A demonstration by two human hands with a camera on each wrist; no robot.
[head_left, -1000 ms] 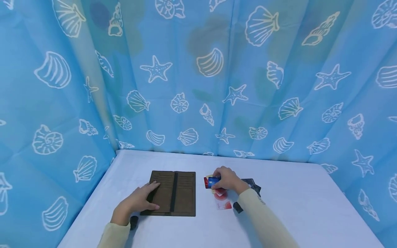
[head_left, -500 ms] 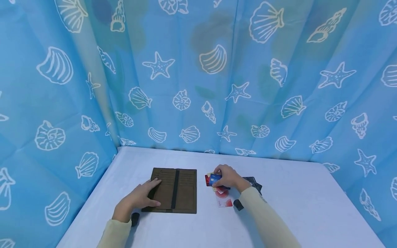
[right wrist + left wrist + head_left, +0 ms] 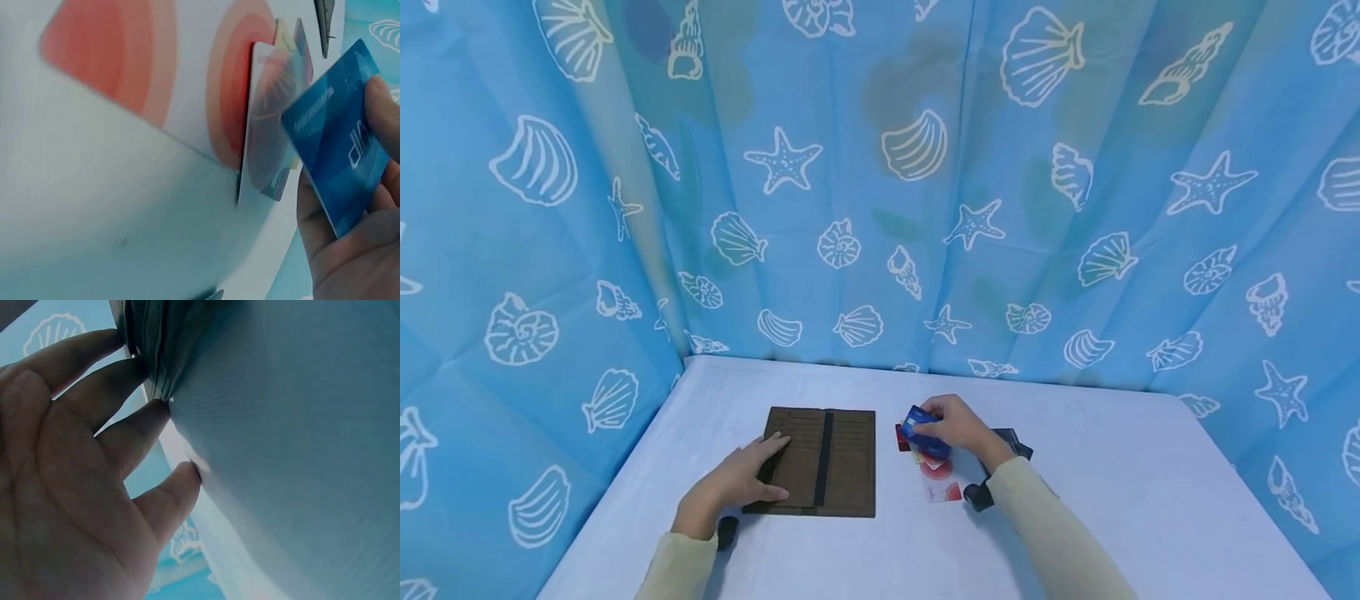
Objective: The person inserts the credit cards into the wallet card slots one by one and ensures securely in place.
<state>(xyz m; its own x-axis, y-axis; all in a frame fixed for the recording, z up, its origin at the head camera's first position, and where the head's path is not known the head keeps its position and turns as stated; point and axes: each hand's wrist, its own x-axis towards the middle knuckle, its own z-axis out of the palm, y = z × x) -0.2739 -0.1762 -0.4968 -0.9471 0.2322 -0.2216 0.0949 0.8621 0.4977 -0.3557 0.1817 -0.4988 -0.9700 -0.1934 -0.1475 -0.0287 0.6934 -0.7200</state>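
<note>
My left hand rests on the left edge of an open brown wallet, which lies flat with card slots and a dark strap down its middle. In the left wrist view, fingertips touch the layered edge of the wallet. My right hand pinches a blue bank card between thumb and fingers, tilted above a small card pile. The right wrist view shows that blue card raised clear of the pile. Beneath it are a white card with red circles and a red card.
Dark flat items lie right of the pile, partly behind the right forearm. A white cloth covers the table. Blue curtains with shell prints stand behind and at the sides.
My right hand has lifted the blue card off the pile and turned it so its face tilts. The left hand stays on the wallet.
</note>
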